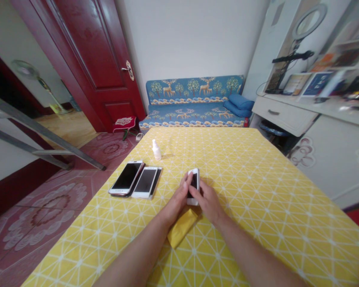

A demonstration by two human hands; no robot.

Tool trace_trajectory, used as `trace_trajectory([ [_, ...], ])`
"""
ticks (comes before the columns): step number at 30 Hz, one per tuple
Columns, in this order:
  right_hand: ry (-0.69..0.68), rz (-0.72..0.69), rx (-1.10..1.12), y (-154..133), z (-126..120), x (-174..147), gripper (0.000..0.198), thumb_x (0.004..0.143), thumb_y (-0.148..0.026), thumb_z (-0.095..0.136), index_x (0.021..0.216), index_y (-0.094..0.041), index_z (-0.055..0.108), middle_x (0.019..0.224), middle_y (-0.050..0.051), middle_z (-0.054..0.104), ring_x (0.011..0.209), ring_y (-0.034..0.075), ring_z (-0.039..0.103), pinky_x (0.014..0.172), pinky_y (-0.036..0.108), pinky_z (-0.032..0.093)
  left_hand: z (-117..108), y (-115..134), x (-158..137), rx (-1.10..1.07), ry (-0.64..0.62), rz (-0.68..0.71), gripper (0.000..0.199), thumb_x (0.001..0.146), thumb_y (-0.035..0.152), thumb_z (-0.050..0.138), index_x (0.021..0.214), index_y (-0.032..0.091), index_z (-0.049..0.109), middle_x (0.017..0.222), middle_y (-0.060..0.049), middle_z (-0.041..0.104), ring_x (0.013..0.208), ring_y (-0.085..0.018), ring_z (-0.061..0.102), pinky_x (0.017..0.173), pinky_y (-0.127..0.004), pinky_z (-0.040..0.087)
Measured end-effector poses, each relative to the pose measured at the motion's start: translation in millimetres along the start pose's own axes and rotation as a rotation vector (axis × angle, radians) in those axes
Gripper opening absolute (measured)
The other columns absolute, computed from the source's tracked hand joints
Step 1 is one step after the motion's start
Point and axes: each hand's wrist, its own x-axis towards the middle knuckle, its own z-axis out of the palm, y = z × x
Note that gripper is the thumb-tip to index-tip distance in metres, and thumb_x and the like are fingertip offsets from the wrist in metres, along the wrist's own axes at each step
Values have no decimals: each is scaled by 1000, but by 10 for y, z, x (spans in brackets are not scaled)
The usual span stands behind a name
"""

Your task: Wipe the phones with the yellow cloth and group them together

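A small white smartphone (193,201) with a dark screen is held between my two hands over the table. My left hand (179,196) grips its left side, with fingers reaching onto the screen's upper part. Round the right edge is my right hand (207,199), its thumb lying across the lower screen. Just below the hands lies a folded yellow cloth (182,229). To the left, a large white phone (127,176) with a black screen rests beside a smaller white phone (145,182). Behind them stands a white spray bottle (156,151).
The table (257,191) wears a yellow cloth with white lines. Past its far edge is a blue patterned sofa (191,107). A white cabinet (332,147) stands on the right, with a ring light (296,40) on top. Metal ladder-like rails (44,129) lean at the left.
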Motion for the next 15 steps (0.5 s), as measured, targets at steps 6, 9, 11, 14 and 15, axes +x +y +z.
trace_trajectory([
  [6, 172, 48, 105, 176, -51, 136, 37, 75, -21, 55, 111, -16, 60, 101, 8, 70, 90, 22, 66, 81, 36, 51, 11, 0, 15, 55, -47, 63, 47, 90, 51, 44, 130, 28, 55, 157, 3, 18, 145, -20, 10, 118, -36, 14],
  [9, 373, 42, -44, 361, -349, 267, 46, 74, -24, 53, 119, -15, 58, 112, 11, 67, 100, 25, 63, 88, 40, 48, -2, -15, 22, 43, 30, 68, 45, 90, 48, 47, 128, 26, 57, 154, -1, 29, 145, -20, 10, 118, -40, 14],
  [11, 530, 80, -267, 478, -618, 340, 51, 75, -25, 51, 124, -13, 56, 117, 15, 64, 106, 28, 60, 93, 42, 45, -11, -19, 19, 25, 73, 56, 42, 88, 44, 54, 125, 25, 59, 152, -3, 34, 145, -23, 12, 117, -42, 16],
  [14, 633, 187, -565, 614, -972, 404, 52, 80, -26, 45, 128, -7, 53, 119, 20, 62, 110, 31, 57, 95, 43, 42, -11, -8, 2, -17, 87, 25, 39, 83, 36, 63, 120, 26, 61, 148, -5, 40, 144, -27, 16, 115, -47, 22],
  [15, 626, 211, -648, 647, -1047, 411, 51, 82, -26, 43, 127, -7, 54, 119, 21, 61, 111, 32, 55, 95, 43, 41, -8, -1, -4, -32, 86, 15, 39, 82, 33, 65, 120, 26, 62, 147, -5, 42, 143, -28, 18, 114, -48, 24],
])
